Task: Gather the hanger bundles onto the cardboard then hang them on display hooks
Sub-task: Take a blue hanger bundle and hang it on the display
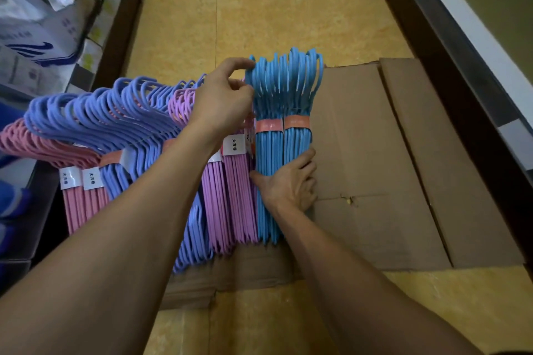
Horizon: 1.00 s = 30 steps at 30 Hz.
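Observation:
Flattened brown cardboard [375,153] lies on the yellow floor. Along its left part stands a row of banded hanger bundles: two light blue bundles [284,112] at the right end, then lilac bundles [230,196], periwinkle bundles [115,112] and pink bundles [78,202] leaning left. My left hand [222,98] reaches over the row and pinches the hook tops of the light blue bundles. My right hand [291,181] grips the lower shafts of those same blue bundles from the right side, thumb on their front.
A dark shelf base [450,72] runs along the right, close to the cardboard's edge. At the left stands shelving with white and blue boxes [37,37]. The right half of the cardboard is bare. Yellow floor stretches ahead between the shelves.

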Tool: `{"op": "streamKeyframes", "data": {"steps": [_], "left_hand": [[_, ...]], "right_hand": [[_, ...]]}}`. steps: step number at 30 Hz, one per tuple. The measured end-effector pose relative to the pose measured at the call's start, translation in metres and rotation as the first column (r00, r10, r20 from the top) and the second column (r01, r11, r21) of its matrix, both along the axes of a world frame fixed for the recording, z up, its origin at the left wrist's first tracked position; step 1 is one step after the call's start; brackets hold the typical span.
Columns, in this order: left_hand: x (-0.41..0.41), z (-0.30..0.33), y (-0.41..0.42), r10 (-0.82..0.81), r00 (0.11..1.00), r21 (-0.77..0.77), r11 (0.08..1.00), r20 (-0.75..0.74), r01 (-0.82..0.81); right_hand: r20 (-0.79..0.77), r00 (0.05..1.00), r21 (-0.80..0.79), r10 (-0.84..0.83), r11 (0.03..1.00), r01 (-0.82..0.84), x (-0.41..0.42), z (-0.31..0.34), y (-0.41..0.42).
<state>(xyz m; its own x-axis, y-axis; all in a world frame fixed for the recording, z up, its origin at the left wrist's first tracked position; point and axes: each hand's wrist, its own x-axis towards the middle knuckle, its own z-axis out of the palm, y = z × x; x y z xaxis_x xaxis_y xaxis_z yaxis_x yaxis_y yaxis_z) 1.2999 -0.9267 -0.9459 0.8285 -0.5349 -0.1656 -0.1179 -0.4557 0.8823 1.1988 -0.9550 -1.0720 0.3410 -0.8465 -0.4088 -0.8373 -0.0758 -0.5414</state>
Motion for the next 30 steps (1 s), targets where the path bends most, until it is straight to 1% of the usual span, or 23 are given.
{"op": "streamKeyframes", "data": {"steps": [4,8,13,17,24,30], "left_hand": [[0.004,-0.002,0.013,0.044,0.999,0.027,0.999,0.026,-0.045],[0.004,-0.001,0.025,0.042,0.998,0.023,0.999,-0.042,-0.041],[0.007,0.006,0.030,0.055,0.982,-0.006,0.998,-0.180,-0.057],[0.000,0.009,0.020,0.035,0.974,-0.019,0.999,-0.224,-0.041],[-0.014,0.011,-0.002,0.012,0.968,-0.022,1.000,-0.252,-0.018],[-0.021,0.012,-0.011,-0.050,0.978,0.000,0.999,-0.204,0.051]], "right_hand": [[-0.050,0.998,-0.028,0.046,0.998,-0.047,0.010,-0.002,0.006],[-0.072,0.993,-0.059,0.092,0.994,-0.097,0.015,-0.001,0.005],[-0.078,0.987,-0.121,0.139,0.982,-0.148,0.004,0.000,-0.011],[-0.096,0.978,-0.128,0.187,0.972,-0.198,-0.011,0.003,-0.033],[-0.187,0.952,-0.199,0.244,0.939,-0.280,-0.035,0.006,-0.069],[-0.217,0.956,-0.263,0.198,0.931,-0.253,-0.038,-0.001,-0.076]]}}
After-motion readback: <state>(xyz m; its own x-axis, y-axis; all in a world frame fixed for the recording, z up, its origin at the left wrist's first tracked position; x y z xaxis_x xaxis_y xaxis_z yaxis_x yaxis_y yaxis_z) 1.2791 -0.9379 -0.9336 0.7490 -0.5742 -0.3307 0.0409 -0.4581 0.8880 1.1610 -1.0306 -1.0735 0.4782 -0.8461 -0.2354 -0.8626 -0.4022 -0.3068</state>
